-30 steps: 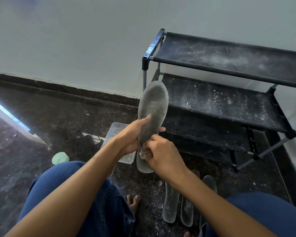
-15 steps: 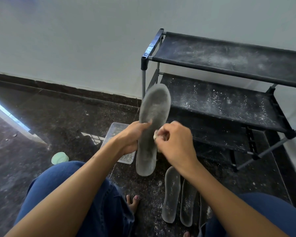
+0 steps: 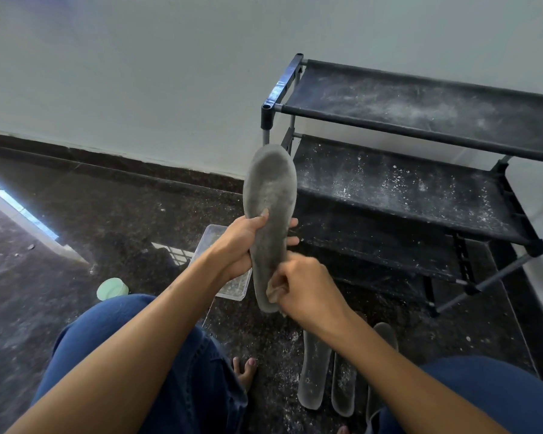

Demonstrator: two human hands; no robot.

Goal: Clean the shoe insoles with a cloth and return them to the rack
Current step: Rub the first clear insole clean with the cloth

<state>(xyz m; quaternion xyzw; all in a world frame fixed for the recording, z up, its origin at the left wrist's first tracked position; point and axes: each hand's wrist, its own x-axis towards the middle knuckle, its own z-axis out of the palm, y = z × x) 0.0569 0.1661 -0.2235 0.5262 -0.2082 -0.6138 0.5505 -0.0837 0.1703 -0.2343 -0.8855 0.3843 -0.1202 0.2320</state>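
Observation:
A dusty grey insole (image 3: 271, 195) stands upright in front of me. My left hand (image 3: 243, 245) grips its middle, thumb on the face and fingers wrapped behind. My right hand (image 3: 304, 289) pinches a small crumpled cloth (image 3: 273, 292) against the insole's lower end. Three more grey insoles (image 3: 314, 371) lie side by side on the floor under my right forearm. The black shoe rack (image 3: 420, 189), its shelves speckled with white dust, stands to the right against the wall.
A clear plastic container (image 3: 229, 286) sits on the dark speckled floor behind my left hand, and a pale green lid (image 3: 112, 289) lies to its left. My knees in blue jeans fill the bottom. A white wall rises behind.
My right hand has slid the cloth down from the insole's middle to its lower end. The insole and my left hand have shifted slightly.

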